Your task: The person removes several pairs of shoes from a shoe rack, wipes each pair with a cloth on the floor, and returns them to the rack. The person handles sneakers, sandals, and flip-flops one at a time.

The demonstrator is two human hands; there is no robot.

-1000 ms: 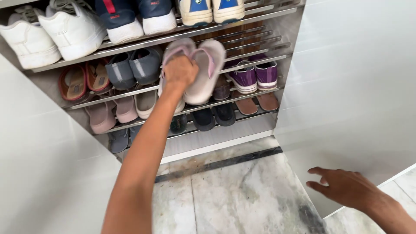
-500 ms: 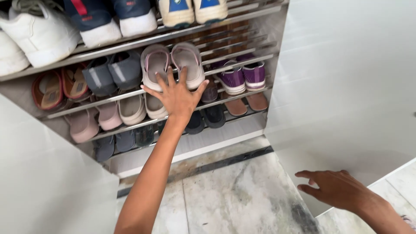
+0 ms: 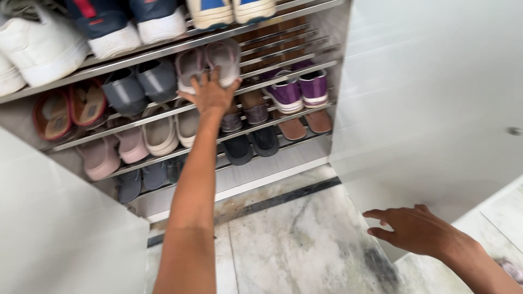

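A pair of pale pink sandals [image 3: 223, 54] lies on the second steel shelf [image 3: 136, 122] of an open shoe cabinet, soles toward me. My left hand [image 3: 210, 95] reaches up with fingers spread and presses against the sandals' heels, gripping nothing. Grey slip-on shoes [image 3: 139, 84] sit just to the left of the sandals, and purple sneakers [image 3: 299, 90] sit to the right. My right hand [image 3: 417, 228] hovers low at the right with fingers apart and empty, close to the bottom edge of the white cabinet door [image 3: 436, 98].
White sneakers [image 3: 38, 49] and navy shoes [image 3: 109, 24] fill the top shelf. Lower shelves hold several sandals and dark shoes. Another white door [image 3: 54, 218] stands open at the left. Below is a marble floor [image 3: 294, 245] with a dark strip by the cabinet.
My left hand let go of the pink sandals onto the second shelf and now pushes them farther back. My right hand stayed low near the door. The view shifted slightly.
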